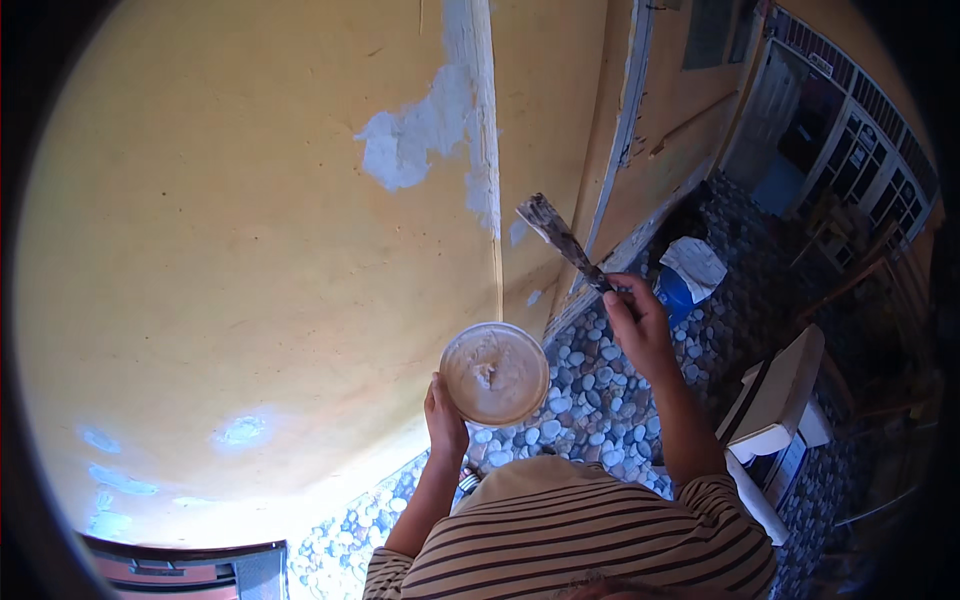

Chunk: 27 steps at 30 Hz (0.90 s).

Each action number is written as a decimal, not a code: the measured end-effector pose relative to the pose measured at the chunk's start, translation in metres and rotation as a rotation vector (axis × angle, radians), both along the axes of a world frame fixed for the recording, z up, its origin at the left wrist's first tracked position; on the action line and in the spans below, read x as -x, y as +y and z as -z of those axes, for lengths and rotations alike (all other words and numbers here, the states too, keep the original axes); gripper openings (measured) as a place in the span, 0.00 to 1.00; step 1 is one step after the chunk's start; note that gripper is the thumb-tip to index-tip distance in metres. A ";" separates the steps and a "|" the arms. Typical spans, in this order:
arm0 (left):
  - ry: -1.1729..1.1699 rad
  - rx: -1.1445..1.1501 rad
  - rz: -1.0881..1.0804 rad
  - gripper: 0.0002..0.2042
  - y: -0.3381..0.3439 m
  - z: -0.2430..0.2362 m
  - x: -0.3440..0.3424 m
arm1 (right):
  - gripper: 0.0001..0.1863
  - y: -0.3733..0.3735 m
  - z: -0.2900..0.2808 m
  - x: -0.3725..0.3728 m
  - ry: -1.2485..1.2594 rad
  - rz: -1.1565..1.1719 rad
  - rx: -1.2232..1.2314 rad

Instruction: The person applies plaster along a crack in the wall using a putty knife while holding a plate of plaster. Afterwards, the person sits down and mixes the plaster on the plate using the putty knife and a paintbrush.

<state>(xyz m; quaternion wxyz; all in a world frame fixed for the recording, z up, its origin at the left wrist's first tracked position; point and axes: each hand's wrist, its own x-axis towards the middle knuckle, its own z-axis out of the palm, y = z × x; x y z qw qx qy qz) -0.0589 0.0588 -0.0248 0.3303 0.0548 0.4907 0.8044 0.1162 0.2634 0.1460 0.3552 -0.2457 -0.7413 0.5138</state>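
Head view: yellow wall (250, 290) fills left and centre. Pebble-pattern floor (580, 410), lower centre to right. Gray-white patch (415, 135) on the wall, upper centre. Round tub (546, 381) just below frame centre, pale paste (488, 378) inside. Left hand (445, 418) holds it at its left side, thumb by rim. Scraper (563, 240) up-right of tub, apart from it, blade pointing upper left; right hand (641, 325) wrapped round handle.

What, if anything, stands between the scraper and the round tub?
Nothing visible: the right hand holds the scraper apart from the tub in the left hand; the yellow wall and pebble-patterned floor show only behind.
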 end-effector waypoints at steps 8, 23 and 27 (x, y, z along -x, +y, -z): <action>0.009 0.032 -0.059 0.27 0.012 0.000 -0.011 | 0.15 -0.002 0.040 -0.067 -0.121 -0.068 0.216; -0.022 0.101 -0.139 0.27 0.040 -0.002 -0.035 | 0.17 0.035 0.073 -0.092 -0.240 -0.260 0.384; -0.050 0.073 -0.144 0.26 0.042 -0.002 -0.043 | 0.17 0.041 0.072 -0.087 -0.317 -0.293 0.333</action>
